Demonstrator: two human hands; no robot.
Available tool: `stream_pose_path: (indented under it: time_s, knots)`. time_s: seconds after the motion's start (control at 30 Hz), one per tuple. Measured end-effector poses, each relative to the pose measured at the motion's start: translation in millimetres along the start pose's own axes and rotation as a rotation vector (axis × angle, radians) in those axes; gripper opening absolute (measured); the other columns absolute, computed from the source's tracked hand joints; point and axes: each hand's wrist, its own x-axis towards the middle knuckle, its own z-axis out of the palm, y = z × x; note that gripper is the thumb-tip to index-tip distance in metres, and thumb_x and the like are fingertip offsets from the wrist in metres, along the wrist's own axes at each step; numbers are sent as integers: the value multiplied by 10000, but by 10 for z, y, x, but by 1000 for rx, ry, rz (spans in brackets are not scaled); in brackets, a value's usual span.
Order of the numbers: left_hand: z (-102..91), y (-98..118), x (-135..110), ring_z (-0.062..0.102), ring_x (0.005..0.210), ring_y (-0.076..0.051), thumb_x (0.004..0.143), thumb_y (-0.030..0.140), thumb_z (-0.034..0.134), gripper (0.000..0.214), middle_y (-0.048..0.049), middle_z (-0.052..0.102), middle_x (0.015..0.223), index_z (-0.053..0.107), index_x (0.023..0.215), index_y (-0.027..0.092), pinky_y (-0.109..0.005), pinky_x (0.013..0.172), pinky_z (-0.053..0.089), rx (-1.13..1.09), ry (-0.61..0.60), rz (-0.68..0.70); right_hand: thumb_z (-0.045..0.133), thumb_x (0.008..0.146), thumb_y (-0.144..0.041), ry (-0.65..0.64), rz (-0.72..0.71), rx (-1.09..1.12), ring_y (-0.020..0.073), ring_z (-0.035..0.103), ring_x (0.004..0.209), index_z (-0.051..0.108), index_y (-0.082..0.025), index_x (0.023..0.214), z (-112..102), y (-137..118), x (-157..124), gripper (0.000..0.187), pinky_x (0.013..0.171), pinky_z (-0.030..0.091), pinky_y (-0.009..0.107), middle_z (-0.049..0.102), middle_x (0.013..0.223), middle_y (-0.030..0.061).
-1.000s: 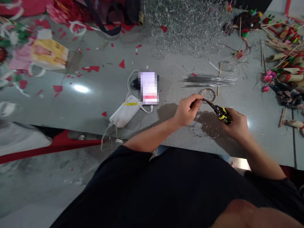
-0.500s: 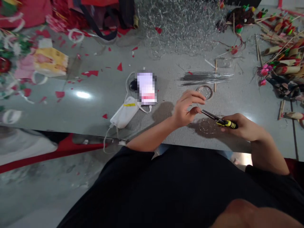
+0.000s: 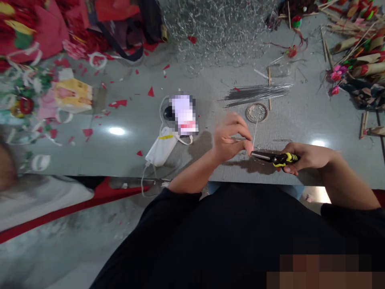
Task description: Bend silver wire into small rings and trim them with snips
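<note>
My right hand (image 3: 311, 157) is wrapped around a pair of pliers (image 3: 281, 159) with black and yellow handles and long, narrow jaws. The jaws point left and reach my left hand's fingertips. My left hand (image 3: 230, 138) has its thumb and a finger brought together at the jaw tips, on a thin wire (image 3: 255, 134). The wire stands up from there toward a small round dish (image 3: 257, 113) of tiny pale bits. Behind the dish lies a bundle of straight wires (image 3: 258, 94) across a thin stick (image 3: 270, 89).
A lit phone (image 3: 183, 114) lies left of my hands, cabled to a white power bank (image 3: 161, 146). A large heap of tangled wire (image 3: 213, 36) fills the back. Red scraps (image 3: 150, 92) dot the left side. Bamboo pieces (image 3: 365, 64) lie at the right.
The pliers' jaws have come down and now sit level at my left fingertips. A thin wire now shows upright beside them. The whole view has shifted slightly.
</note>
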Motion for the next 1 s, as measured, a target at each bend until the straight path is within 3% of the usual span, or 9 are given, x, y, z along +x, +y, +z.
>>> stream_pose_path:
  time_s: [0.13, 0.23, 0.3, 0.43, 0.53, 0.63, 0.7, 0.77, 1.0]
  knots:
    - [-59, 203, 121, 598, 627, -157, 856, 988, 1107, 777, 3, 660, 748, 859, 813, 254, -352, 636, 538, -414, -350, -222, 1017, 1068, -615, 130, 47, -81, 206, 655, 669, 872, -166, 1000, -2, -100, -96, 477, 638, 512, 289, 691, 753, 33]
    - [-68, 297, 171, 613, 616, -152, 766, 913, 1205, 789, 9, 647, 723, 800, 750, 236, -325, 606, 545, -500, -372, -370, 979, 1072, -679, 183, 73, -158, 219, 642, 690, 874, -181, 1012, -4, -158, -140, 512, 651, 494, 306, 683, 770, 33]
    - [-75, 340, 184, 630, 626, -160, 788, 866, 1217, 809, 11, 626, 701, 724, 701, 230, -322, 603, 559, -491, -332, -430, 944, 1084, -719, 209, 52, -228, 229, 641, 730, 879, -186, 1033, -12, -199, -150, 539, 678, 496, 318, 696, 817, 40]
    - [-122, 426, 206, 637, 661, -172, 935, 723, 1168, 727, 10, 613, 709, 671, 726, 235, -328, 633, 574, -374, -288, -526, 899, 1082, -820, 259, -16, -343, 279, 695, 869, 865, -199, 1071, -50, -274, -196, 623, 795, 556, 360, 759, 970, 66]
    - [-150, 494, 221, 627, 687, -174, 1026, 536, 1074, 536, 0, 659, 758, 696, 789, 240, -324, 654, 562, -206, -238, -525, 872, 1083, -851, 374, 9, -435, 274, 665, 829, 822, -208, 1036, -86, -238, -236, 646, 767, 524, 362, 727, 928, 59]
    - [-128, 551, 211, 641, 705, -176, 1031, 335, 970, 312, -5, 718, 796, 727, 859, 239, -319, 680, 548, 88, -140, -501, 809, 1099, -798, 742, 42, -563, 278, 632, 772, 801, -207, 1084, -89, -96, -169, 591, 726, 471, 371, 703, 874, 69]
    - [-92, 581, 191, 660, 706, -178, 1006, 238, 919, 231, -1, 739, 794, 726, 877, 238, -319, 706, 549, 285, -136, -504, 758, 1125, -721, 1070, 78, -659, 316, 672, 802, 816, -186, 1221, -64, 14, -58, 546, 745, 481, 394, 747, 920, 113]
    - [-53, 598, 166, 688, 718, -189, 977, 187, 885, 209, -5, 760, 792, 713, 873, 242, -322, 729, 551, 437, -173, -520, 742, 1128, -667, 1245, 120, -756, 371, 733, 869, 823, -160, 1379, -23, 102, 61, 571, 777, 520, 424, 799, 995, 169]
    - [19, 495, 97, 662, 673, -224, 894, 255, 882, 266, -24, 767, 765, 634, 798, 272, -332, 668, 492, 564, -159, -474, 702, 1123, -588, 1194, 141, -906, 454, 806, 959, 817, -116, 1467, 95, 177, 191, 596, 829, 578, 489, 852, 1144, 266]
